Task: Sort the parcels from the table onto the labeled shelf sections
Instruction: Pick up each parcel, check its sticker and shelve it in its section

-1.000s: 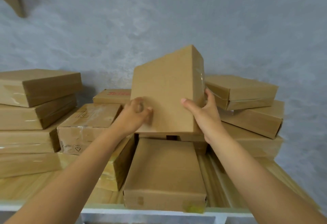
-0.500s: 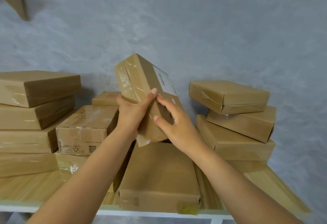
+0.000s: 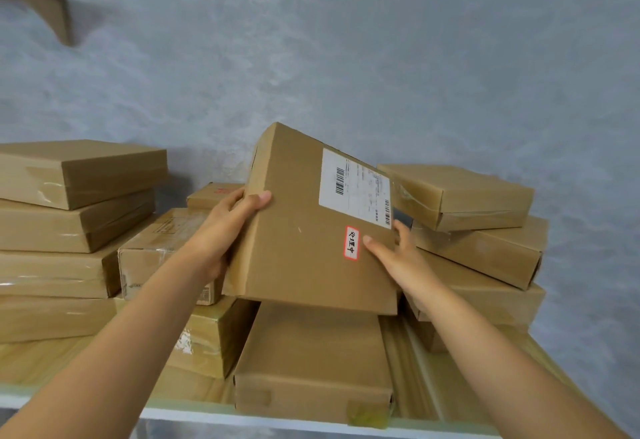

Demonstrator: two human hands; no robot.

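Grey wall (image 3: 381, 40) behind table (image 3: 433, 369) w/ stacked boxes (image 3: 79, 175). Both hands grip a tilted parcel (image 3: 301, 248) above the flat box (image 3: 311, 362): left hand (image 3: 221, 230) on left edge, right hand (image 3: 394, 258) on right. White barcode label (image 3: 356, 187), print unreadable; red-edged sticker (image 3: 351, 242) reads 处理中.

Wood-topped table (image 3: 429, 369) with stacked cardboard parcels: left stack (image 3: 69, 230), middle parcel (image 3: 311, 362), right stack (image 3: 485, 248).

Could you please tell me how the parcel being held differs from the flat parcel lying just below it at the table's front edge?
The held parcel is tilted, gripped by the left hand and right hand; the flat parcel lies untouched. The held parcel shows a white barcode label and a red-bordered sticker; the flat parcel shows neither. Both are brown cardboard.
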